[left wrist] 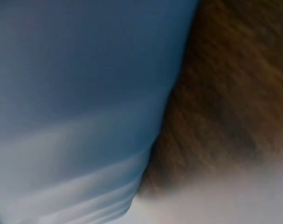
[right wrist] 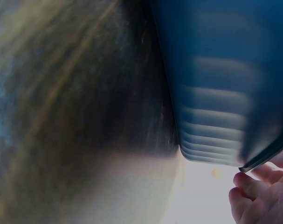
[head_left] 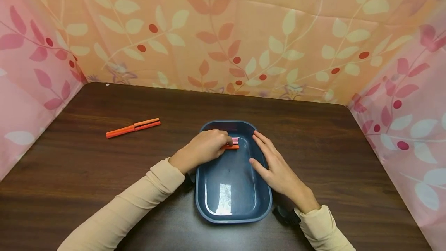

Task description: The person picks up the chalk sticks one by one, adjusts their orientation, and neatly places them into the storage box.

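A blue-grey plastic tray (head_left: 230, 200) stands on the table, longer front to back than across. My left hand (head_left: 205, 146) reaches over its left rim, fingers curled down on slim felt-tip pens in the far half. Pink pen ends (head_left: 235, 139) and an orange pen end (head_left: 232, 147) stick out to the right of the fingertips; the rest is hidden beneath the hand. My right hand (head_left: 275, 165) rests at the right rim, fingers straight and spread, thumb over the inside. In the right wrist view, fingers (right wrist: 253, 191) show at the tray's rim.
Two orange felt-tip pens (head_left: 133, 128) lie side by side on the dark wooden table (head_left: 87, 173), left of the tray. A tiny white speck sits at the back edge. Patterned cloth (head_left: 223, 42) hangs behind and along both sides.
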Demonstrator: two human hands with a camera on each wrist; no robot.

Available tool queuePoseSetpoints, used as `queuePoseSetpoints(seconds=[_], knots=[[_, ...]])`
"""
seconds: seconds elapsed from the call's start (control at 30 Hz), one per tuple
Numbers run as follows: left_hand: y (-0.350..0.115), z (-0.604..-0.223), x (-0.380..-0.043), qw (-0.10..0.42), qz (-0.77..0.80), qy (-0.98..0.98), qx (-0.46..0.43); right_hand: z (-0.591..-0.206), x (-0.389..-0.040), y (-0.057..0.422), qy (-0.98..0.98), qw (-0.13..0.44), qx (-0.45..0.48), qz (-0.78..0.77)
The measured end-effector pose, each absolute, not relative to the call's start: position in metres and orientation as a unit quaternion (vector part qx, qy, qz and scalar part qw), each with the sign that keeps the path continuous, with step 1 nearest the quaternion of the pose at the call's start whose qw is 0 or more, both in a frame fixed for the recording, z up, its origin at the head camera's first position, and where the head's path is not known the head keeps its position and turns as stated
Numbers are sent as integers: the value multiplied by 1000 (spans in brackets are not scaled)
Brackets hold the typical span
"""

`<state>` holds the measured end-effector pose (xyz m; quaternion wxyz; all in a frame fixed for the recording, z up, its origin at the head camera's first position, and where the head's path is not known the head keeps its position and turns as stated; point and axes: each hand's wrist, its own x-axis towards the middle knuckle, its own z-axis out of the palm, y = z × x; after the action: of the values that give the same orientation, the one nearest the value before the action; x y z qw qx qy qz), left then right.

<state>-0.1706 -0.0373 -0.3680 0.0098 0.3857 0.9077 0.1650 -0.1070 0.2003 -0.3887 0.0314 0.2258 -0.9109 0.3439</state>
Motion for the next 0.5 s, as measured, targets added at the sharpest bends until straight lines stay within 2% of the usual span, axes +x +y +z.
queuePoseSetpoints(seconds=[0.5], knots=[[-35, -371, -169, -14, 135, 916, 378, -390, -107, 200, -910, 36, 229, 344]])
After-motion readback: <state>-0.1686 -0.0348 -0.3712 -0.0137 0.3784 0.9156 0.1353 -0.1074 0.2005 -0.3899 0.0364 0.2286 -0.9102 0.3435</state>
